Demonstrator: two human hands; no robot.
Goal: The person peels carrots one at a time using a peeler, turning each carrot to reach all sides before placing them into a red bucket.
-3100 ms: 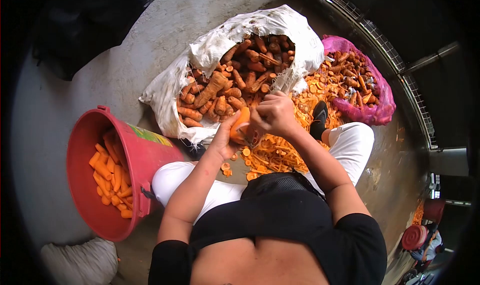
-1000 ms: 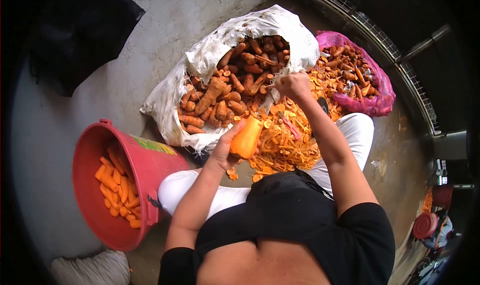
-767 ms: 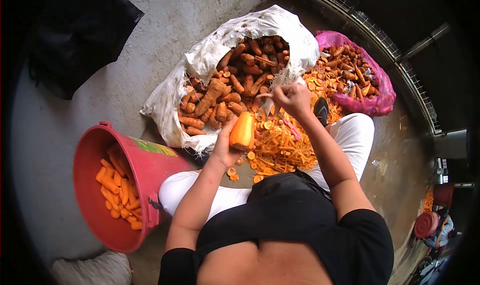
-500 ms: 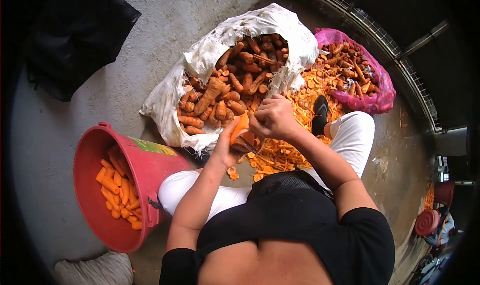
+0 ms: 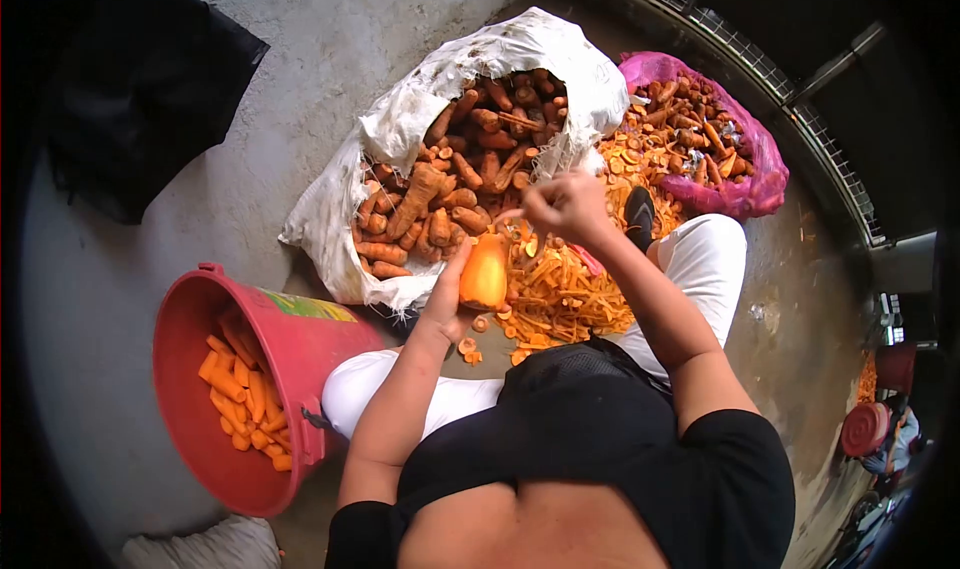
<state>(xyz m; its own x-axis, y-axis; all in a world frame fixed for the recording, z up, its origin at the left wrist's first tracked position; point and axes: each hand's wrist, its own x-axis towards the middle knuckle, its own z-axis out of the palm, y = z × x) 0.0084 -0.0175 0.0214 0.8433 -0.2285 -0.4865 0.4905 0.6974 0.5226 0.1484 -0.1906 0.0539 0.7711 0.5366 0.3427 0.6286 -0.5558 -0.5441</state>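
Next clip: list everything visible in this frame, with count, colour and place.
peeled carrot: one, bright orange, upright in the left hand
unpeeled carrots: many, brown-orange, in the white sack
white sack: one, dirty white, open, on the floor ahead
pink bag: one, right of the sack, holding more carrots
peelings: a heap, orange, on the floor between the knees
bucket: one, red, at left
carrot pieces: many, orange, inside the bucket
dark cloth: one, black, upper left
shoe: one, black, beside the peelings
floor: grey concrete
left hand: grips the peeled carrot
right hand: raised over the peelings; what it holds is too small to tell
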